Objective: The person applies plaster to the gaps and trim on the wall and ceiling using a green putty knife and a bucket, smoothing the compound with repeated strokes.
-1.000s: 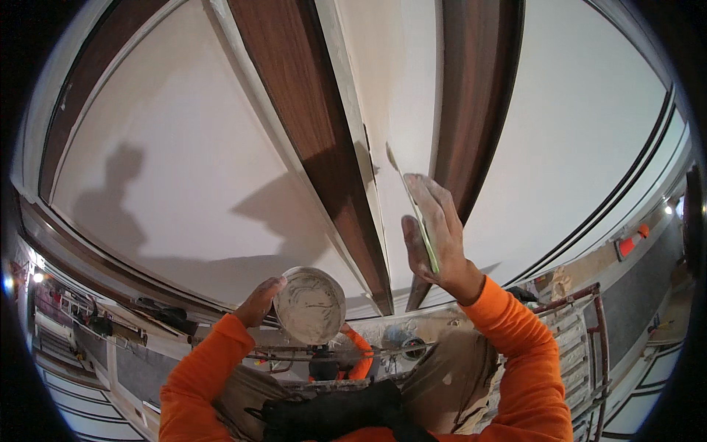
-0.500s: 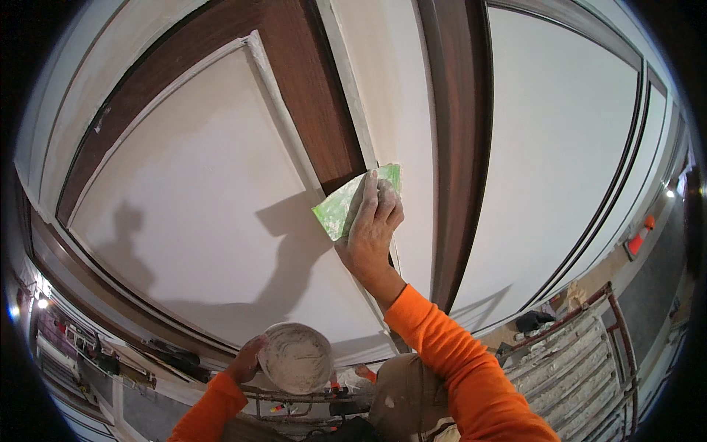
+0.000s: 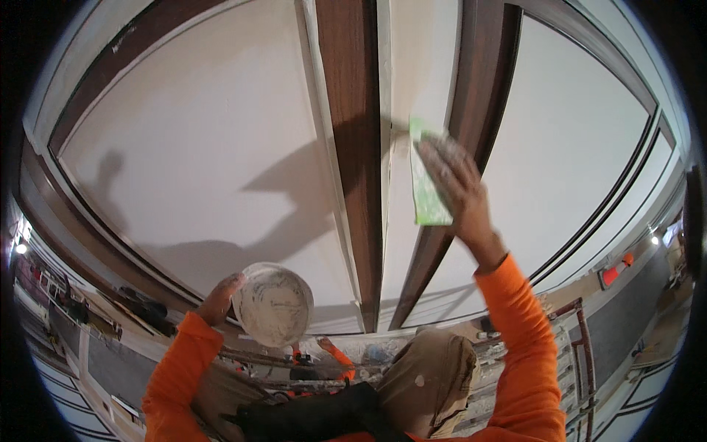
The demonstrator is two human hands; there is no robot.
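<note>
My right hand (image 3: 460,184) is closed on a flat green putty spreader (image 3: 427,180) smeared with white. It is raised in front of the pale strip (image 3: 401,272) between two dark wood mouldings; whether the blade touches the surface I cannot tell. The fingers are slightly blurred by motion. At lower left my left hand (image 3: 219,298) grips the rim of a round tub (image 3: 272,306) coated inside with whitish putty. A brown wooden moulding (image 3: 353,140) with pale edges runs beside the strip, next to a large white panel (image 3: 206,147).
A second white panel (image 3: 574,140) spans the right. Below me is scaffold decking (image 3: 541,368) with a reddish rail (image 3: 585,353). A co-worker's orange sleeve (image 3: 339,361) shows lower down. An orange-and-white cone (image 3: 615,272) stands on the floor at right.
My right hand has moved right and slightly up with the spreader, which has turned more upright. The tub in my left hand has risen and shifted left. The whole view has shifted.
</note>
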